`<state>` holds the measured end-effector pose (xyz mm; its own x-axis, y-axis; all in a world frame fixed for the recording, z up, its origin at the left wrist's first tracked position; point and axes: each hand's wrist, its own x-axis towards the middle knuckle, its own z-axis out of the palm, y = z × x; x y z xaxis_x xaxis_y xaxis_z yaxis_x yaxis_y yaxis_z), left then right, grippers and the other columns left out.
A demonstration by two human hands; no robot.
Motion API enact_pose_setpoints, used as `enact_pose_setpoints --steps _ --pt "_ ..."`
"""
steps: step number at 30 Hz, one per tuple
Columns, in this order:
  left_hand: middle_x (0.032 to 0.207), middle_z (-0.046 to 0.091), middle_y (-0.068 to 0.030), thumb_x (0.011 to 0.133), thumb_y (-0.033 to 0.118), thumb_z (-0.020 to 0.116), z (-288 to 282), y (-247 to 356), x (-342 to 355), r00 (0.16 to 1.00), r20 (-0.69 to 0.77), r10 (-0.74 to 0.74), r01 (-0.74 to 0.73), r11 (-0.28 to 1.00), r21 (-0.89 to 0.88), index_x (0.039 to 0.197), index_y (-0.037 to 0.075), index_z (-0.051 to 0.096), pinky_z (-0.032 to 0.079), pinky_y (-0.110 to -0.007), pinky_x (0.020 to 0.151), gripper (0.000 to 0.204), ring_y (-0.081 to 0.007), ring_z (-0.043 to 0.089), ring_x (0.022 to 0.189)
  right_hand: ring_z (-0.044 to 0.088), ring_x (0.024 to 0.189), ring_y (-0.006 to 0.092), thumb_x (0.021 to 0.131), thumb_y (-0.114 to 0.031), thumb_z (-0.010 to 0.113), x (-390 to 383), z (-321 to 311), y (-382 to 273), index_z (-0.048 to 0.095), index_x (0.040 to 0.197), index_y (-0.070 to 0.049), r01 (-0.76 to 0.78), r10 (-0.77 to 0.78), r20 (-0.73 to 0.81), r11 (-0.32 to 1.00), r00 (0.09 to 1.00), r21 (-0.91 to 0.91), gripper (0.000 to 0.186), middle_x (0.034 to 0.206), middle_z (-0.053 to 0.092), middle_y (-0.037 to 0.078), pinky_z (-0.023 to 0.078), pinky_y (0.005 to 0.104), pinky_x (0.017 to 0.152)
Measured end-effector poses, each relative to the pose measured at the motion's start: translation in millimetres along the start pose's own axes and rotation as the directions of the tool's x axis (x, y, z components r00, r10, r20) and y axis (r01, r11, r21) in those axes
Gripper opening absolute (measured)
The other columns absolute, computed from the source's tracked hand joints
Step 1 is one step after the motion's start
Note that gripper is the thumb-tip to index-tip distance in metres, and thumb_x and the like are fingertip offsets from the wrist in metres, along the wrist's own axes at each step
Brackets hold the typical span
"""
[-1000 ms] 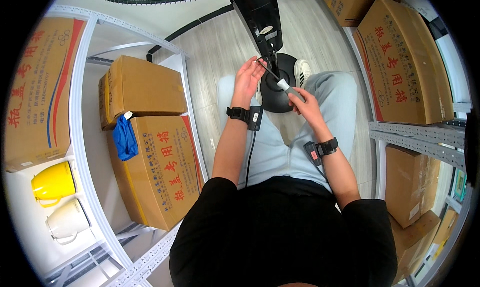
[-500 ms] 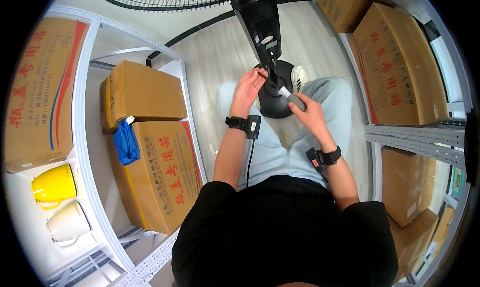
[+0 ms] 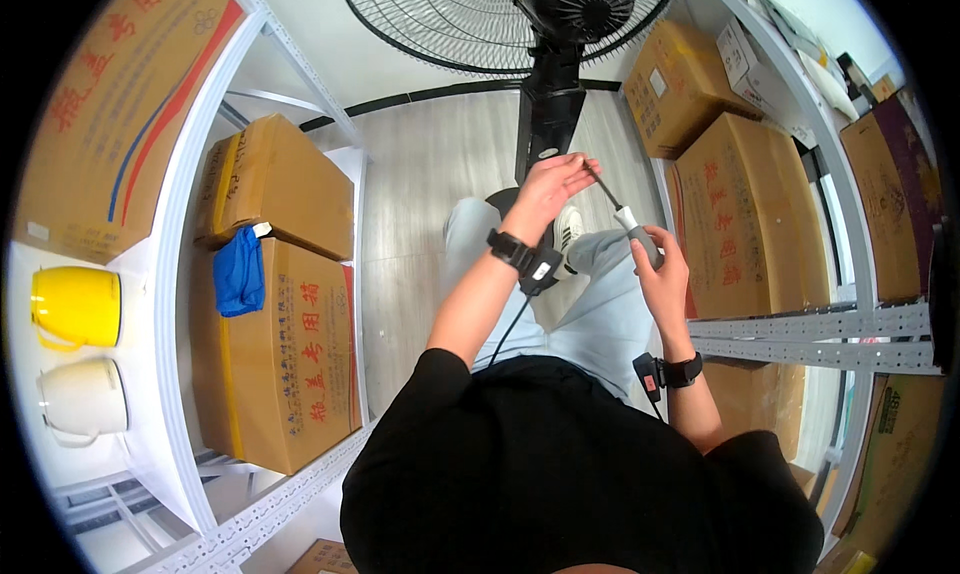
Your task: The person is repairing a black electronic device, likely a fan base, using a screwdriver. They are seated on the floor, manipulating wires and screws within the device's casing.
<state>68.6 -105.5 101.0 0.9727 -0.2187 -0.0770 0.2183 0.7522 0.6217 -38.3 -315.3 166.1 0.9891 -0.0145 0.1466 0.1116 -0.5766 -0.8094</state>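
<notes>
A screwdriver [image 3: 606, 188] with a long dark shaft and a grey and white handle slants between my two hands. My right hand [image 3: 664, 276] is wrapped round its handle. The fingers of my left hand [image 3: 553, 188] close at the tip of the shaft; whether a small part sits between them is too small to tell. Just beyond my left hand rises the black column [image 3: 551, 114] of a standing fan, with its motor housing [image 3: 580, 6] and wire cage [image 3: 430, 19] at the top. My left forearm and hand partly cover the column's lower part and the round base.
On the left, a shelf rack [image 3: 190, 394] holds cardboard boxes [image 3: 285, 359], a blue cloth [image 3: 239, 272], a yellow jug [image 3: 77, 307] and a white jug [image 3: 84, 399]. More boxes [image 3: 750, 219] fill the right rack [image 3: 830, 326]. A shoe [image 3: 567, 236] stands near the fan's base.
Both hands and the screwdriver have moved right, off the fan's column. My left fingers have closed at the tip. The view has shifted, so more of the fan's head shows.
</notes>
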Motion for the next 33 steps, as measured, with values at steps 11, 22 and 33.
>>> enact_pose_setpoints --steps 11,22,33 --pt "0.115 0.058 -0.0218 0.094 0.001 0.048 55.2 21.3 4.0 0.998 -0.058 0.004 -0.016 0.978 -0.208 0.114 -0.01 0.049 0.049 -0.04 0.098 0.023 -0.0319 0.059 0.108 0.059 0.076 0.0116 0.087 -0.015 0.067 5.3 21.2 -29.8 0.06 0.111 0.0 0.066 -0.03 -0.152 0.97 0.988 0.234 0.03 0.102 0.062 0.009 0.047 0.0254 0.066" --pt "0.07 0.048 0.0003 0.089 0.009 0.053 40.2 60.1 0.1 0.948 -0.3 0.105 -0.12 0.992 -0.03 0.105 -0.002 0.059 0.029 -0.022 0.041 0.021 -0.0079 0.04 0.054 0.061 0.08 0.0143 0.086 -0.018 0.068 34.8 10.0 -53.0 0.061 0.111 -0.001 0.224 -0.208 -0.255 0.974 0.944 0.036 0.03 0.101 0.064 0.009 0.049 0.0271 0.068" --pt "0.061 0.037 0.0059 0.09 0.014 0.053 40.6 131.3 8.4 0.916 -0.237 0.325 -0.18 0.858 0.481 0.127 0.006 0.047 0.021 -0.02 0.039 0.038 -0.0026 0.029 0.047 0.063 0.09 0.0302 0.083 -0.021 0.07 42.8 3.5 -77.1 0.063 0.105 -0.003 0.212 -0.208 -0.271 0.977 0.94 -0.013 0.03 0.098 0.064 0.016 0.049 0.0359 0.079"
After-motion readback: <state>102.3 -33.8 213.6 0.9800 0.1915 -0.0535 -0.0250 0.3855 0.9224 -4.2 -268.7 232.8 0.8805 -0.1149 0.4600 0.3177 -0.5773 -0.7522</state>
